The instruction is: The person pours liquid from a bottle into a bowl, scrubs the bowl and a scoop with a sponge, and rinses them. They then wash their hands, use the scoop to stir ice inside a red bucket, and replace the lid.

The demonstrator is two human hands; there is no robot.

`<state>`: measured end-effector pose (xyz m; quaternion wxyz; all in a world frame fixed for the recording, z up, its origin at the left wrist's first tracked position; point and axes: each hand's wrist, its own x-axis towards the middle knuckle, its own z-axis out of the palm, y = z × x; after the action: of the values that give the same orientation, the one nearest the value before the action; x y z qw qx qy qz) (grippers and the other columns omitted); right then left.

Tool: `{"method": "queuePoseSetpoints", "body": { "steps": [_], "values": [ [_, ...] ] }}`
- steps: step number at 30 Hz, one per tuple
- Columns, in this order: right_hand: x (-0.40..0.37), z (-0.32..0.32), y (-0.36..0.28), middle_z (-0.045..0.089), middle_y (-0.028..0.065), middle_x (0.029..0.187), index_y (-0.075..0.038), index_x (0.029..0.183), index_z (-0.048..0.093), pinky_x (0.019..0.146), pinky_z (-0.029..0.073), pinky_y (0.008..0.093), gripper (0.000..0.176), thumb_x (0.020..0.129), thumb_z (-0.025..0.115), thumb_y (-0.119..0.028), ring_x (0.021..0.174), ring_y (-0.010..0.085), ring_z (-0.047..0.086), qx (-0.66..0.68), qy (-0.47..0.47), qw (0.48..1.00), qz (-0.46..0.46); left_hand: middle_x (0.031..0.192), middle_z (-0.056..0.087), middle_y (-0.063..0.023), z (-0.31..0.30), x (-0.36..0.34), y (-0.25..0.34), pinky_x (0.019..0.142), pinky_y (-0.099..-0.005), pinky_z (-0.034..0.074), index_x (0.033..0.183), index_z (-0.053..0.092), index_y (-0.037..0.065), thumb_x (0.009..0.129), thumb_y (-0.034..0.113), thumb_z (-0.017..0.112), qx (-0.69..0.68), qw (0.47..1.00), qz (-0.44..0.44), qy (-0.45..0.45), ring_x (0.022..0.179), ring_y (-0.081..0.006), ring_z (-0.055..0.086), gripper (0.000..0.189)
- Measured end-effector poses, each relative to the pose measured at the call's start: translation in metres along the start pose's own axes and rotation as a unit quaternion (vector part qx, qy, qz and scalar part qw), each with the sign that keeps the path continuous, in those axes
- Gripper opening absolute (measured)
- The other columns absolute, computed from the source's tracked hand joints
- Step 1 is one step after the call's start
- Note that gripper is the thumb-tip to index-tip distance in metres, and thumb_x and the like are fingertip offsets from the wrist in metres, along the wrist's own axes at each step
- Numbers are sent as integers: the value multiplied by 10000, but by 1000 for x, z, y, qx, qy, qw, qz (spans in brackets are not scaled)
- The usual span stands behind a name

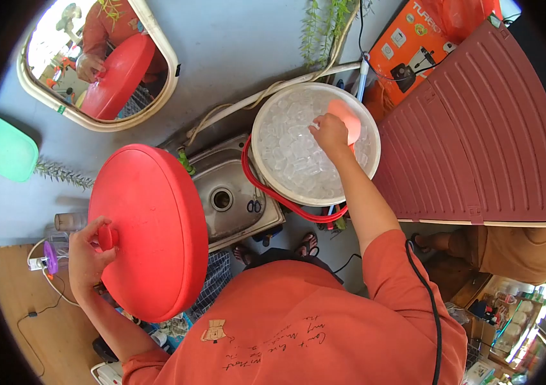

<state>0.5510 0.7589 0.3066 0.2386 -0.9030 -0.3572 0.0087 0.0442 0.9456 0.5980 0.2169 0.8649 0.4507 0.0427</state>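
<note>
In my left hand (91,256) is the round knob of a large red lid (157,224), tilted up on its edge in front of my body and clear of the bucket. On the right, a white round bucket (261,176) is full of clear ice pieces (295,151). My right hand (331,133) is inside its rim, low over the ice, with the fingers curled together; what they pinch, if anything, is too small to make out. A pink scoop (346,115) rests in the ice beside and partly behind that hand.
A steel sink (212,173) with scissors (254,206) lies between lid and bucket. A red handle (266,192) hangs at the bucket's side. A ribbed maroon panel (478,128) stands right, with another person (510,253) beyond it. A mirror (173,74) hangs on the wall.
</note>
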Motion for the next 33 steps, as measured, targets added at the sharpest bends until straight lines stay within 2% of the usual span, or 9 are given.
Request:
{"method": "queuePoseSetpoints", "body": {
  "steps": [11, 18, 20, 22, 26, 27, 29, 31, 33],
  "values": [
    [30, -22, -10, 719, 153, 866, -33, 819, 748, 785, 549, 407, 341, 683, 790, -343, 827, 326, 688, -107, -122, 985, -62, 723, 626, -58, 1, -6, -3, 667, -253, 503, 1042, 649, -11, 597, -43, 698, -5, 1000, 7, 8, 700, -91, 634, 448],
    [25, -40, -16, 714, 156, 846, -28, 871, 742, 786, 547, 397, 387, 658, 798, -346, 822, 307, 688, -28, -78, 994, -74, 716, 617, -47, -4, -11, -11, 632, -251, 483, 1026, 638, 3, 606, -38, 682, 27, 1000, 5, -15, 663, -84, 602, 424],
    [16, -51, -38, 712, 154, 833, -27, 894, 735, 781, 546, 385, 401, 660, 794, -348, 816, 300, 688, 58, -78, 990, -105, 776, 640, -38, -4, -12, -16, 659, -240, 493, 1090, 645, -14, 619, -82, 679, 40, 999, 6, -28, 725, -63, 596, 477],
    [5, -47, -64, 711, 152, 831, -31, 887, 731, 779, 543, 378, 396, 668, 790, -357, 816, 291, 687, 150, -142, 962, -178, 789, 637, -28, -3, -12, -19, 662, -232, 492, 1098, 643, -17, 631, -88, 670, 19, 999, -8, -38, 730, -57, 591, 473],
    [-30, -45, -134, 715, 139, 911, -21, 914, 722, 790, 539, 383, 431, 693, 795, -383, 827, 304, 683, 211, -206, 906, -303, 825, 626, 1, 3, -8, -34, 648, -210, 487, 1113, 636, -32, 658, -102, 652, -30, 999, -21, -25, 743, -41, 575, 461],
    [-31, -40, -137, 715, 139, 911, -21, 914, 722, 790, 539, 383, 431, 693, 795, -383, 827, 304, 683, 212, -205, 907, -301, 825, 626, 1, 3, -6, -34, 648, -210, 487, 1113, 636, -32, 658, -102, 652, -29, 999, -18, -26, 743, -41, 575, 461],
    [-32, -33, -138, 705, 130, 986, -25, 999, 711, 783, 535, 394, 488, 723, 796, -419, 824, 329, 675, 215, -91, 898, -373, 812, 622, 15, 4, -3, -30, 648, -201, 484, 1111, 640, -27, 647, -91, 658, -37, 999, -17, -27, 748, -37, 571, 469],
    [-21, -49, -121, 700, 99, 1030, -46, 1090, 698, 736, 534, 372, 516, 755, 791, -428, 781, 274, 668, 202, -73, 906, -364, 790, 612, 25, 5, -1, -19, 635, -199, 474, 1108, 642, -20, 641, -90, 657, -30, 999, -9, -24, 733, -32, 555, 473],
    [-13, -80, -97, 706, 61, 983, -56, 1105, 708, 683, 524, 328, 469, 778, 787, -382, 738, 180, 638, 261, -117, 939, -189, 768, 601, 35, 8, 4, -7, 623, -198, 465, 1106, 645, -13, 634, -88, 657, -24, 1000, -1, -20, 718, -26, 540, 478]
  ]
}}
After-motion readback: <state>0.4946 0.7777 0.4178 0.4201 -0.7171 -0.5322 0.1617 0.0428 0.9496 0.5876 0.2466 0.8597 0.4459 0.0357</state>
